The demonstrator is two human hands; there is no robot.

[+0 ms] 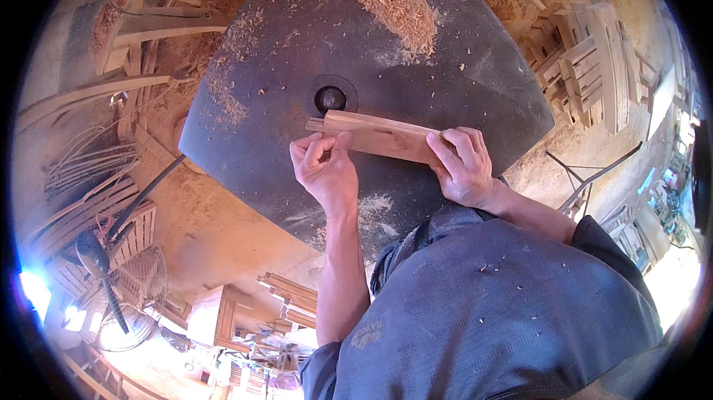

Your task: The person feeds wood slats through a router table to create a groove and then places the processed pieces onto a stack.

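A short wooden board (pixel 386 140) lies across the dark metal machine table (pixel 445 66), its far edge close to the round spindle opening (pixel 330 98) near the table's middle. A narrower strip sticks out at the board's left end; whether it is a separate piece I cannot tell. My left hand (pixel 324 171) pinches the board's left end, fingers curled at its near edge. At the other end my right hand (pixel 465 168) grips the board, thumb and fingers closed around it. The palm side of that grip is hidden.
Wood shavings (pixel 394 2) heap on the table's far part, with chips scattered leftward. Stacked wood pieces (pixel 594 66) stand on the floor at right. A caged fan (pixel 122 288) is at lower left, below bundled thin strips (pixel 93 158). A metal stand (pixel 590 177) rises beside the table's right corner.
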